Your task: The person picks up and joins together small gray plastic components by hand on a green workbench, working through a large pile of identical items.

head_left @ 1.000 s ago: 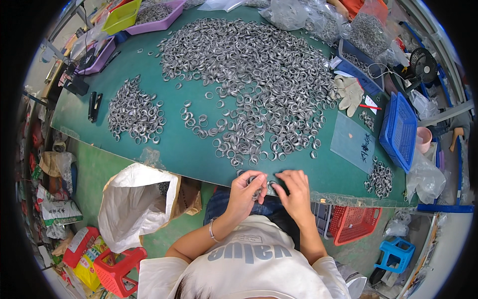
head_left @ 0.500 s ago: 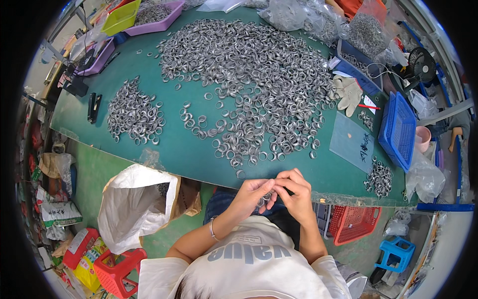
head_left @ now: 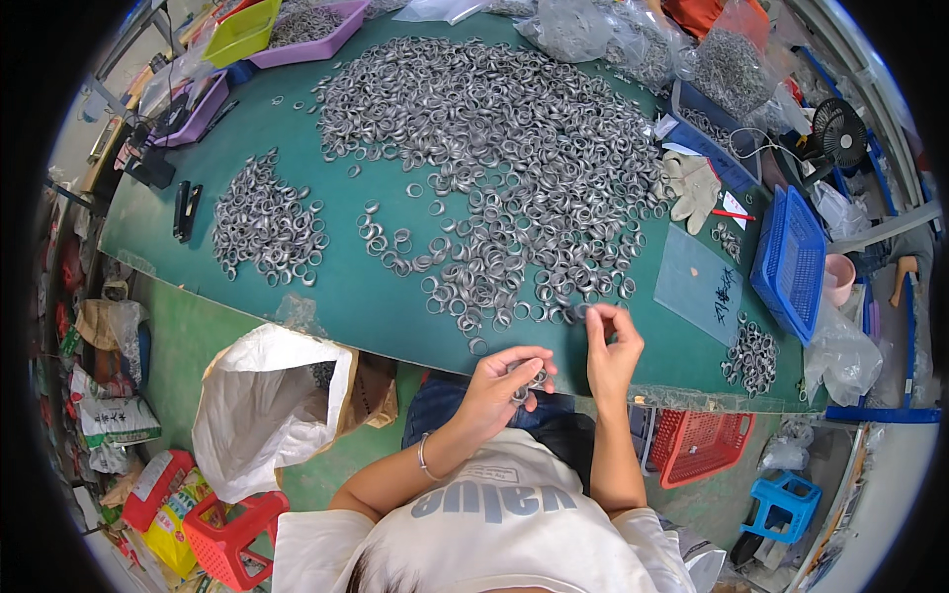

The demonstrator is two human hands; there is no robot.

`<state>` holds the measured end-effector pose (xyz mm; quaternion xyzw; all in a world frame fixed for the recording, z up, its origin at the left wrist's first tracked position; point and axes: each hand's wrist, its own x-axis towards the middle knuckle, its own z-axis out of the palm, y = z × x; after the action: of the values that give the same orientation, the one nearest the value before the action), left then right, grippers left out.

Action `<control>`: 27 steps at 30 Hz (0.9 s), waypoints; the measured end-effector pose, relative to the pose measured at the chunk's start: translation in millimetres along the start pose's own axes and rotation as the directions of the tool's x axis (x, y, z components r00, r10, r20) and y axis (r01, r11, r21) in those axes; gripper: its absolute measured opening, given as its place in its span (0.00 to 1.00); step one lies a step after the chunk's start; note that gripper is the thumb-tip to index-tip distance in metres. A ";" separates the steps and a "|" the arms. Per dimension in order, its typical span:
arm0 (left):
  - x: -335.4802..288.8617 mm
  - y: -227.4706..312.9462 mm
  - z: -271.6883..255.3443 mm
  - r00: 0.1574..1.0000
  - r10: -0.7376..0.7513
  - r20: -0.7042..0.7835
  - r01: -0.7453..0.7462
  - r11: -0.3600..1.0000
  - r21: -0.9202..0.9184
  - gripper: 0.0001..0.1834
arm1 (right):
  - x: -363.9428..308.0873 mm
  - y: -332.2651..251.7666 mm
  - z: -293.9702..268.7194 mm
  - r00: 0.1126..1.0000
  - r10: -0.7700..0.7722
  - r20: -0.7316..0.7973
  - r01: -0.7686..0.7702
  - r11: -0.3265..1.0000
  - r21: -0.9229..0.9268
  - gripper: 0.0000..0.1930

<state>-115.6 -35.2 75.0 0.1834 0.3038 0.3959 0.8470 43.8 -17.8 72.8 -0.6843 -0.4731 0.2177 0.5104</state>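
Several grey metal rings sit in my left hand, whose fingers are curled round them just off the table's front edge. My right hand is over the table's front part, thumb and forefinger pinched together. At those fingertips is a dark metal ring, smeared by motion, beside the near fringe of the large ring pile. That pile spreads over the middle and back of the green table. A smaller ring heap lies at the left, and another ring heap at the right front.
A blue basket, a glove and a clear plastic sheet are at the right. Black-handled tools lie far left. Below the front edge are an open white sack and a red basket. A fan stands back right.
My right hand has parted from my left and moved forward and right over the table, with a blurred ring at its fingertips. The left hand stays nearly in place, holding rings.
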 end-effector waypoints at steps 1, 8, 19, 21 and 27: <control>1.2 -2.3 -1.5 1.000 0.013 -0.009 -0.014 1.000 -0.013 0.11 | -6.5 -0.9 -3.2 0.989 0.122 0.083 -0.132 0.983 0.129 0.03; 3.8 -4.2 6.0 0.989 0.143 -0.026 -0.138 0.978 0.154 0.10 | -37.0 -19.6 -10.1 0.881 0.182 0.436 -0.387 0.808 0.444 0.06; 1.1 7.7 -0.5 0.999 0.054 -0.005 -0.054 0.999 0.002 0.08 | -9.4 0.7 4.2 0.936 -0.333 0.115 0.350 0.842 -0.411 0.06; 0.0 9.3 3.8 0.999 0.052 -0.017 -0.051 0.998 0.041 0.09 | -9.6 3.9 1.4 0.936 -0.345 0.075 0.348 0.863 -0.366 0.06; 4.3 -0.7 -5.2 0.997 0.080 -0.008 -0.080 0.997 -0.005 0.11 | -24.3 -4.9 -6.8 0.849 0.307 0.429 -0.519 0.633 0.574 0.05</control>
<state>-116.5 -32.0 69.1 0.1913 0.2985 0.4311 0.8297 35.9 -42.2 75.4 -0.5039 -0.2597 0.5834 0.5816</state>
